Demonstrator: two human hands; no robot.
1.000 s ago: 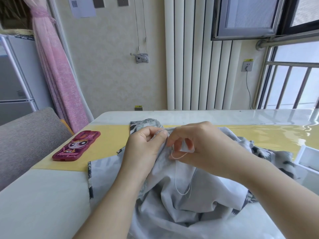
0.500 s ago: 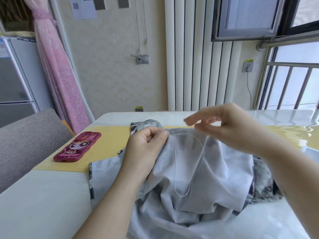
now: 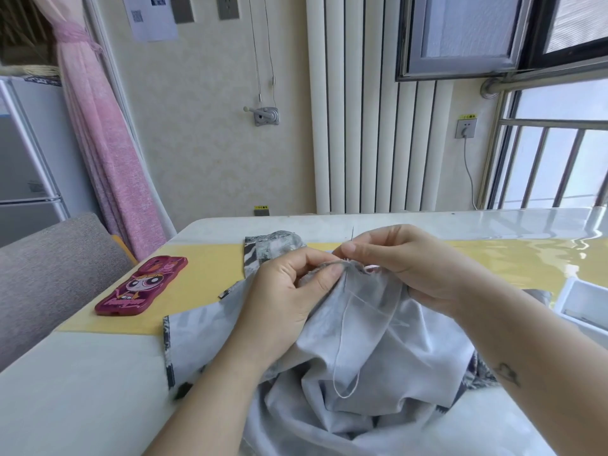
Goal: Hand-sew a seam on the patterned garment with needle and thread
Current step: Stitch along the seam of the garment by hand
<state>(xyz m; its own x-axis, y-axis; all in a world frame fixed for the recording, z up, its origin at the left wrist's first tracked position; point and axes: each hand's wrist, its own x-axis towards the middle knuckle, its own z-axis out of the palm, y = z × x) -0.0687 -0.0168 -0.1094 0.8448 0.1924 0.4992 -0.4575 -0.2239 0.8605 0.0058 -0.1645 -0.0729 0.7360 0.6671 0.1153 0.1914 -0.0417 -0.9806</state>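
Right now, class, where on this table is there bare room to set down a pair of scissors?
Free: the white table corner nearer than the phone, left of the garment; the yellow mat strip between phone and garment; the yellow stretch beyond the right hand. Crowded: the middle, where the left hand pinches the cloth, and by the white tray.

Faced a cream, faintly patterned wall point(image 3: 204, 143), with a tall white ribbed radiator point(image 3: 355, 126) at its middle. Saw a small metal crank point(image 3: 265, 116) mounted left of the radiator, thin cords running up from it, and a paper notice point(image 3: 151, 18) pinned high up. Found a pink curtain point(image 3: 105, 153) tied back at far left, beside a pale fridge point(image 3: 23, 179) and a grey upholstered seat point(image 3: 49, 268). Noted an open window point(image 3: 460, 31) at upper right, a barred railing point(image 3: 543, 166) below it, bright daylight behind, and glare on the glossy white table point(image 3: 82, 390) and its yellow mat point(image 3: 204, 274).
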